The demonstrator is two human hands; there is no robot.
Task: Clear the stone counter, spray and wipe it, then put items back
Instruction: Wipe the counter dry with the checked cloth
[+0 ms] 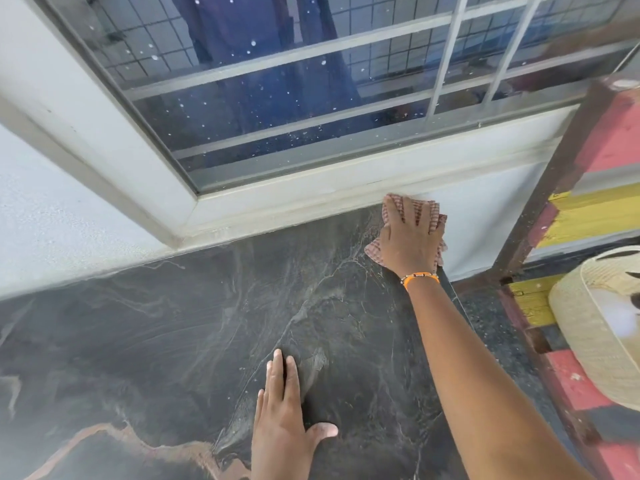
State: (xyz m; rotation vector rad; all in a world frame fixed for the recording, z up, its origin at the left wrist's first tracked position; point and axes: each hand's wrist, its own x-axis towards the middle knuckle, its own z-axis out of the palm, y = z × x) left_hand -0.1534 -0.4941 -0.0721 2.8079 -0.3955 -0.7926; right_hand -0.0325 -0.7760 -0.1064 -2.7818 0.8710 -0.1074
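Counter (173, 341): dark veined stone, bare apart from the hands, with pale smears across it.
Right hand (407, 233): flat, fingers spread, pressed down on the cloth at the far right corner.
Cloth (434, 216): pink checked, bunched under the palm, touching the wall below the window (277, 98).
Left hand (284, 420): open, palm down on the near stone, holding nothing.
Wrist: an orange band (420, 278).
Basket (599, 323): pale woven, off the counter to the right.
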